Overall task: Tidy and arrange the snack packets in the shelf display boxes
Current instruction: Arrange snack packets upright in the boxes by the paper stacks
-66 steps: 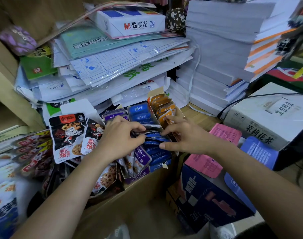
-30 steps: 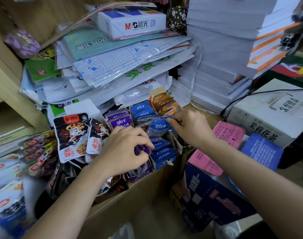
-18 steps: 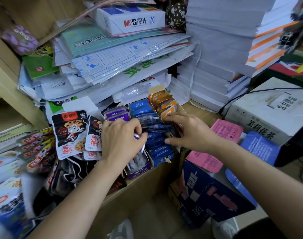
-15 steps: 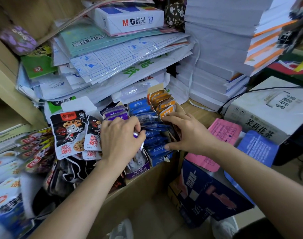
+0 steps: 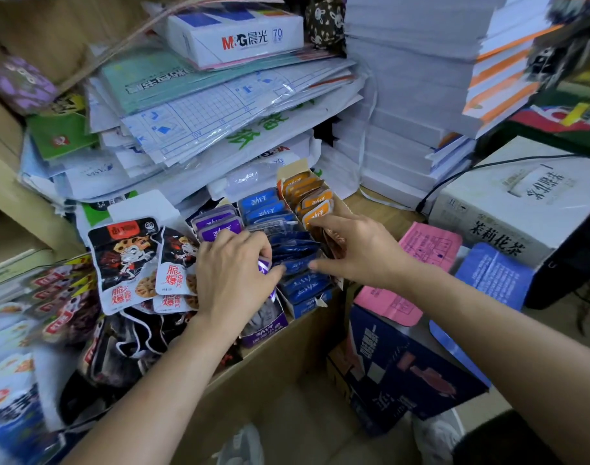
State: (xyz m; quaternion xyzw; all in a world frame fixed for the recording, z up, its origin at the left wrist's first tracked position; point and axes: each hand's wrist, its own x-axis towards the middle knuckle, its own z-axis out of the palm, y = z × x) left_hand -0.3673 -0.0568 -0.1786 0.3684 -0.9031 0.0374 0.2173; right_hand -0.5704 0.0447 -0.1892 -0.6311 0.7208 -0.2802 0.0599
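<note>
head: blue packets (image 5: 297,250) row runs front-back; left hand (image 5: 233,270) pinches purple packet (image 5: 264,266).

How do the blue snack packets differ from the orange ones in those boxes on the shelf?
The blue packets sit in the middle box; the orange packets sit in the box to its right. The orange packets stand in an even row; the blue packets stand only at the back and slump nearer the front. Both have similar white lettering and sit filed in narrow boxes.

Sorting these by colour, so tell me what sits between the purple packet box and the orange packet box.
The blue packets in their box sit between the purple packets and the orange packets, as the head view shows.
</note>
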